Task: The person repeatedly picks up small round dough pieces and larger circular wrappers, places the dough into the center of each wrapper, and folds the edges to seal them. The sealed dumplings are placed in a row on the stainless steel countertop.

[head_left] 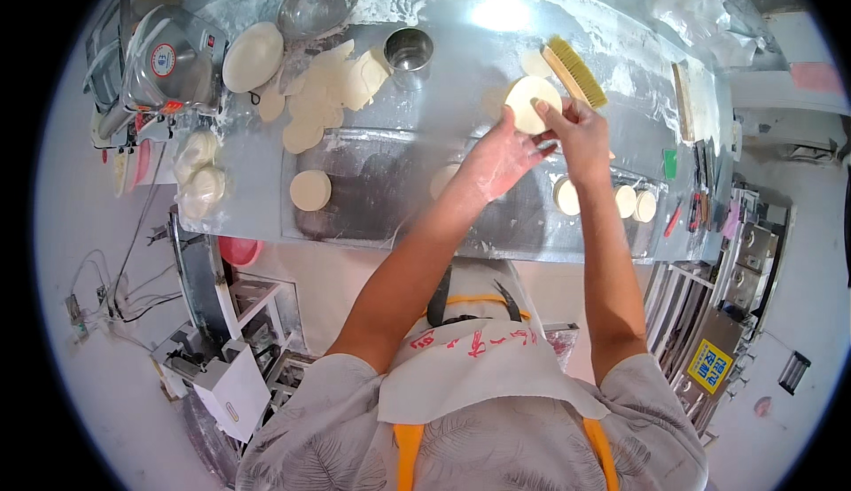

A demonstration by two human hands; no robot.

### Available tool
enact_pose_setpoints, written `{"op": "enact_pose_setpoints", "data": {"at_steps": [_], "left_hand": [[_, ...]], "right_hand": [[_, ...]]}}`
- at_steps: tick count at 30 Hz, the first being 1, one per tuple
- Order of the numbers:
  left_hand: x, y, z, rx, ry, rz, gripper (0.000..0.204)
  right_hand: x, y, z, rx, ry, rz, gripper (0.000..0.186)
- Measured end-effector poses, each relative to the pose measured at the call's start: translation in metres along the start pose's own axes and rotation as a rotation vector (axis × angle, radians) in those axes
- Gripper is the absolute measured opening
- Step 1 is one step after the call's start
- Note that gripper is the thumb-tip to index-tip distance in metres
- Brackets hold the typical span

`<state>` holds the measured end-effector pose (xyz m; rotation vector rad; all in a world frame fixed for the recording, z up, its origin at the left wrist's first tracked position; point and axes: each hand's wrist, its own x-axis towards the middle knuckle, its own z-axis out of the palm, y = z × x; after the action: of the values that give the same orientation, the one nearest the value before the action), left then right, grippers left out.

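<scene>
A pale stack of round dough wrappers is held up between my two hands over the metal worktop. My left hand grips its lower left edge, thumb against the rim, with the palm dusted in flour. My right hand pinches the lower right edge, thumb on the top face. Just beyond the right hand lies a wooden brush with yellow bristles. A loose pale round sits beside it. Below the right hand, wrapper stacks stand near the front edge; another pale stack is partly hidden by my left forearm.
Another wrapper stack stands at front left. Overlapping loose wrappers, a steel cup, a steel bowl and a white dish lie farther back. Bagged dough sits at the left edge; red-handled tools lie right.
</scene>
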<state>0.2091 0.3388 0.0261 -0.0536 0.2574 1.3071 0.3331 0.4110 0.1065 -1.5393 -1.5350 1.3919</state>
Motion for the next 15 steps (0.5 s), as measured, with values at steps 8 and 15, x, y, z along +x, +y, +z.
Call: {"op": "enact_pose_setpoints", "data": {"at_steps": [8, 15], "left_hand": [[-0.028, -0.008, 0.014, 0.761, 0.122, 0.304, 0.035], [-0.047, 0.014, 0.035, 1.173, 0.049, 0.12, 0.036]], "right_hand": [[-0.045, 0.03, -0.017, 0.309, -0.076, -0.084, 0.032], [-0.045, 0.014, -0.044, 0.318, -0.36, -0.077, 0.043]]}}
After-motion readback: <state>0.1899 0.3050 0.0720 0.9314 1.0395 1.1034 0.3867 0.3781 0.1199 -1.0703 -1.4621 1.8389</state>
